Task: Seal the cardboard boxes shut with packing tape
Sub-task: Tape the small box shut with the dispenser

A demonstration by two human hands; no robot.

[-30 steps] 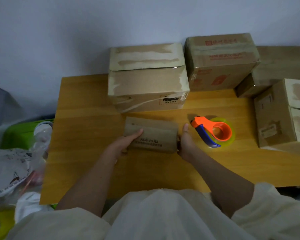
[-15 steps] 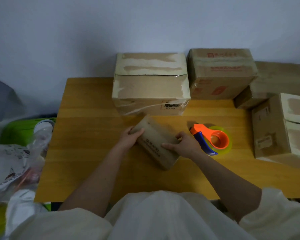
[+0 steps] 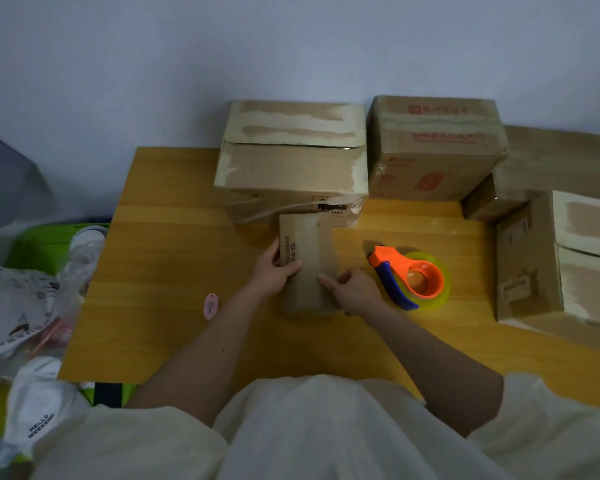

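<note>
While both hands [image 3: 278, 273] [image 3: 355, 289] grip the small box [image 3: 309, 258] — its print unreadable.

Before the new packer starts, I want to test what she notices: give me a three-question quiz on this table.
1. True or false: the right hand holds the tape dispenser.
2. Which hands touch the small box?
3. The pink tag lies: A) left of the small box, B) on the big box.

Key: 1 false; 2 both, left hand too; 3 A.
</note>
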